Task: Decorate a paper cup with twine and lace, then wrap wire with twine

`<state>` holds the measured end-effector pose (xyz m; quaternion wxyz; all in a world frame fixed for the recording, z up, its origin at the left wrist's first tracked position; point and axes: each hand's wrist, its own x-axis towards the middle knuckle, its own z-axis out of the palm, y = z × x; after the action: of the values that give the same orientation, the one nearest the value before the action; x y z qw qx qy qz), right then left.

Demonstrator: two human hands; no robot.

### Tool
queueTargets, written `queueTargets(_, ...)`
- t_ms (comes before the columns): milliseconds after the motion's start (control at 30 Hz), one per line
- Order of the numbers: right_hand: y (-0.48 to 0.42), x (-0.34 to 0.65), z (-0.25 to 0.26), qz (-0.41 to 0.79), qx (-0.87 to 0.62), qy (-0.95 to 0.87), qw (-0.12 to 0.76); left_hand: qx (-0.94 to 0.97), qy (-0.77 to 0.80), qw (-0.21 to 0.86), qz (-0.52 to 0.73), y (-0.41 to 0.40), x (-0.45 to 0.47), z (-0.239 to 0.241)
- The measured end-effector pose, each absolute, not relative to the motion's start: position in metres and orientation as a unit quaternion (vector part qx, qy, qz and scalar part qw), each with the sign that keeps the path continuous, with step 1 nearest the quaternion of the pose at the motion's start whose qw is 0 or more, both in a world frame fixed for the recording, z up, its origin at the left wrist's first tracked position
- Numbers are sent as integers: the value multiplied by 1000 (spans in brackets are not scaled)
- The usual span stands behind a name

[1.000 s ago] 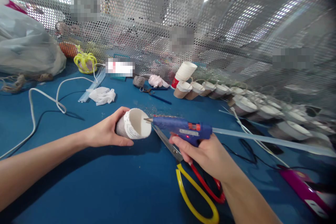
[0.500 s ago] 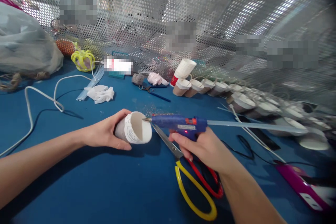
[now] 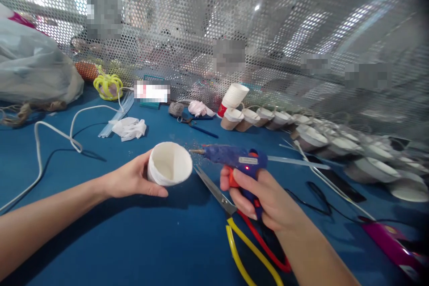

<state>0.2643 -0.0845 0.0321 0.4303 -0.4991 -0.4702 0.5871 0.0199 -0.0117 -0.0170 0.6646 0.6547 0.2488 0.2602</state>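
My left hand (image 3: 136, 176) is closed round the side of a white paper cup (image 3: 154, 167), whose mouth tilts up toward me. A blue hot glue gun (image 3: 221, 154) is in my right hand (image 3: 254, 192), with a finger at its orange trigger and a red light lit on its body. The gun's metal nozzle points left and sits just beside the cup's rim, apart from it. A long clear glue stick (image 3: 298, 161) juts from the gun's back. Large scissors (image 3: 223, 199) with one yellow and one red handle lie on the table below the gun.
Several wrapped cups (image 3: 311, 136) line the right back beside a stack of white cups (image 3: 236, 94). A crumpled white cloth (image 3: 129, 128), a white cable (image 3: 38, 152) and clear glue sticks lie left. A purple power strip (image 3: 389, 241) lies at right. Perforated metal (image 3: 187, 31) stands behind.
The glue gun's nozzle has come away from the cup's rim and the gun has turned to show more of its handle and trigger. The cup has tipped more upright, showing more of its inside.
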Motion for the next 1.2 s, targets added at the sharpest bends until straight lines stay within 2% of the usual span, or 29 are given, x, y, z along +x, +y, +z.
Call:
queueTargets(133,-82,257,25,663,-447,-393,453,573,220,752,239,-16,23,-18)
queueTargets(367,-81,248,17,725,-409,-338,438,553,194,768,258,-16,24,-21)
queueTargets(1033,-82,244,19,732,-398,-326,447,537,203,775,263,-15,24,-24)
queueTargets(1200,-87,242,21,657,-465,-396,441,556,216,753,280,-14,26,-22)
